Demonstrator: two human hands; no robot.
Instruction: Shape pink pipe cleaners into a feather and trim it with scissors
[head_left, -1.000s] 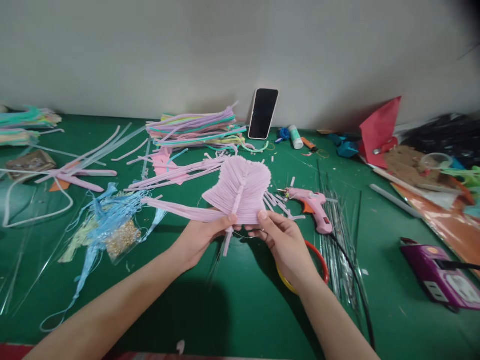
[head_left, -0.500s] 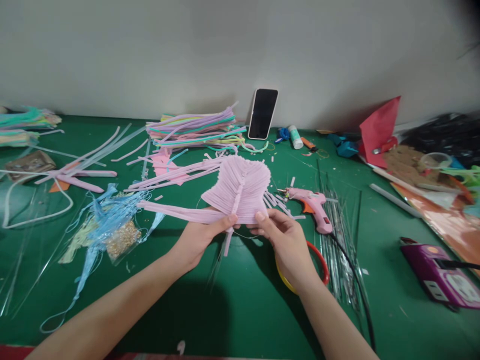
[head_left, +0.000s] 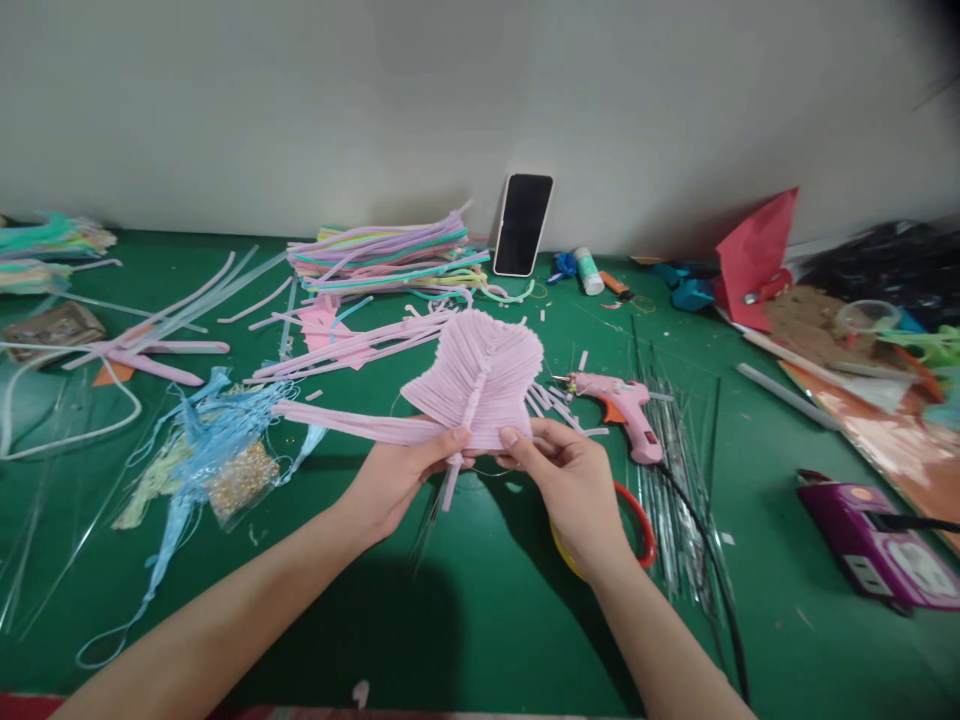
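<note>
A pale pink leaf-shaped piece made of pipe cleaners [head_left: 484, 375] is held up between both hands over the green table. My left hand [head_left: 401, 480] pinches its lower end, thumb on top near the central stem. Several long pipe cleaner ends [head_left: 352, 422] stick out leftward past that hand, and a short stem end points down below the thumb. At the lower right edge of the leaf, my right hand [head_left: 566, 475] is closed with its thumb pressing on the strands. The fingers under the piece are mostly hidden.
A pink glue gun [head_left: 626, 405] lies right of the leaf, beside thin wires [head_left: 679, 500]. Red and yellow scissors handles [head_left: 637, 520] show behind my right wrist. Bundled pipe cleaners [head_left: 390, 255] and a propped phone [head_left: 523, 225] stand behind. Blue tassels [head_left: 217, 430] lie left, a purple power strip [head_left: 877, 540] right.
My right thumb has shifted slightly left along the lower edge of the leaf. Both hands keep hold of it, and the whole view has moved a little.
</note>
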